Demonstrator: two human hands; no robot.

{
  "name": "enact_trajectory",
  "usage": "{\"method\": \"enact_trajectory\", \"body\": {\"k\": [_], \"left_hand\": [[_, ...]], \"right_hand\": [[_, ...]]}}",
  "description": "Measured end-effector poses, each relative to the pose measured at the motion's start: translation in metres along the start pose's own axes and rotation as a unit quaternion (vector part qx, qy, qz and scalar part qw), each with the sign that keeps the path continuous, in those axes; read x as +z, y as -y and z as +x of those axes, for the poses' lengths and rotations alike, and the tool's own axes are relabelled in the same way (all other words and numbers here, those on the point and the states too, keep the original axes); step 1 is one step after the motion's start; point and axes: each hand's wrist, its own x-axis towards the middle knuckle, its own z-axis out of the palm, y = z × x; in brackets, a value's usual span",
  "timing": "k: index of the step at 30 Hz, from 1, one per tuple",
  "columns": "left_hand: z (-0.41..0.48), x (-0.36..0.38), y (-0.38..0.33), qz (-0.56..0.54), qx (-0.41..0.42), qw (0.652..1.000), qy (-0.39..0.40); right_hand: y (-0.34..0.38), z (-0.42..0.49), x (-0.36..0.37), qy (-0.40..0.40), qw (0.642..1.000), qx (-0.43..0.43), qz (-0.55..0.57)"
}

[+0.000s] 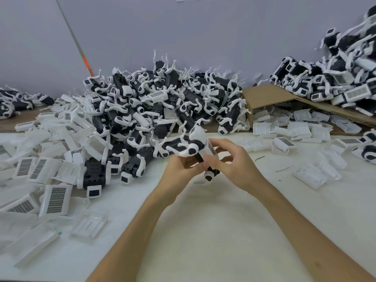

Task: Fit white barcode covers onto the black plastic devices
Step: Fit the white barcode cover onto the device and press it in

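Over the middle of the white tabletop (203,231), the left hand (180,169) and right hand (232,165) both grip one black plastic device with white arms (193,148). The right also pinches a white barcode cover (211,150) against it, and the cover's print is too blurred to read.

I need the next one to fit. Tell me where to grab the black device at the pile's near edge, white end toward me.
Probably grip the black device across its body from above: it lies flat with its top exposed, while white covers and another device crowd its sides.
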Motion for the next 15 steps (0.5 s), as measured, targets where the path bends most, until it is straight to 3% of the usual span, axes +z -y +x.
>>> {"method": "enact_trajectory", "body": {"k": [7, 12, 15], "left_hand": [[-0.001, -0.003, 0.002, 0.016, 0.040, 0.998, 0.035], [0.000, -0.001, 0.003, 0.043, 0.058, 0.997, 0.039], [0.000, -0.005, 0.004, 0.056, 0.076, 0.995, 0.037]], "right_hand": [[0.006, -0.001, -0.009, 0.024, 0.999, -0.026, -0.012], [0.010, -0.004, -0.015, -0.009, 0.998, -0.060, 0.014], [0.009, -0.005, -0.012, -0.044, 0.995, -0.088, -0.030]]}}
